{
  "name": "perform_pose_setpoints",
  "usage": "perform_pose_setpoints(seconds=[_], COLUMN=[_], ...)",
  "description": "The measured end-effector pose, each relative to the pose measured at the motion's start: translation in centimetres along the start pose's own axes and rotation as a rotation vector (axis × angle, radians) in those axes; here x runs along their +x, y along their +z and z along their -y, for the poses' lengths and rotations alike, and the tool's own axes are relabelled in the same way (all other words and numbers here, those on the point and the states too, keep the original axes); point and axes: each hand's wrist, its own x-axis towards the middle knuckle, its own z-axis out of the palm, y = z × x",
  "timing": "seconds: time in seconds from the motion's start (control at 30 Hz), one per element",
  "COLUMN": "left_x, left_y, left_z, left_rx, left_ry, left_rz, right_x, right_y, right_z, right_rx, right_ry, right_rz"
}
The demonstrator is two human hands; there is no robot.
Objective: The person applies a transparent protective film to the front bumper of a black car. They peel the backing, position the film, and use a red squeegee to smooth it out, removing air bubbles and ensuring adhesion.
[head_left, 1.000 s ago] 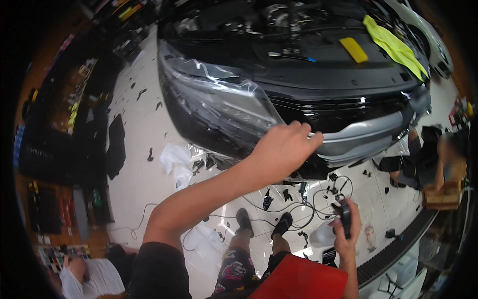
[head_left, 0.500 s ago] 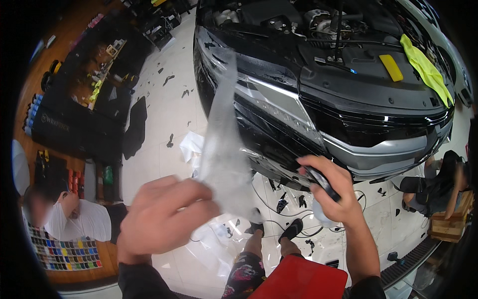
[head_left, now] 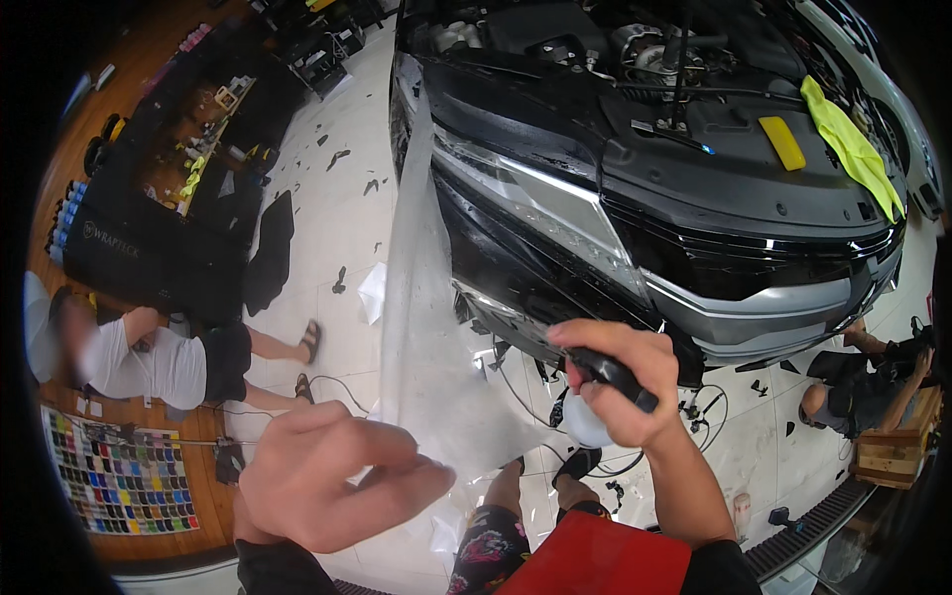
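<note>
My left hand (head_left: 342, 476) is closed in a pinch on a sheet of translucent film (head_left: 421, 307). The film hangs in a long strip from the car's front corner down to my fingers. My right hand (head_left: 630, 382) is wrapped round the black spray head (head_left: 613, 379) of a spray bottle, whose white rounded body (head_left: 587, 420) shows below. The bottle is in front of the black bumper, beside the film's lower part. Beyond both hands is the car's headlight (head_left: 540, 198), set in wet-looking black panels (head_left: 526, 268).
A yellow block (head_left: 782, 144), a blue-tipped tool (head_left: 674, 137) and a neon cloth (head_left: 851, 149) lie on the open engine bay. Dark scraps and a hose (head_left: 516, 392) are on the floor. One person (head_left: 159, 352) is at left, another (head_left: 873, 397) crouches at right.
The film has swung left and spread wider, and the left hand is slightly lower. My right hand has shifted left with the bottle. The person at left now shows stretched legs.
</note>
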Motion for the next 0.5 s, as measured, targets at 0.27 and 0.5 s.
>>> perform_pose_setpoints(seconds=[0.27,0.5], left_x=[2.7,4.2], left_y=[0.2,2.2], left_z=[-1.6,-2.5], left_rx=[0.04,0.002], left_ry=[0.103,0.104], left_rz=[0.063,0.111], right_x=[-3.5,-8.1], right_y=[-2.1,-3.6], right_z=[0.9,1.2], right_rx=[0.046,-0.136], right_ry=[0.044,0.142], right_rz=[0.075,-0.193])
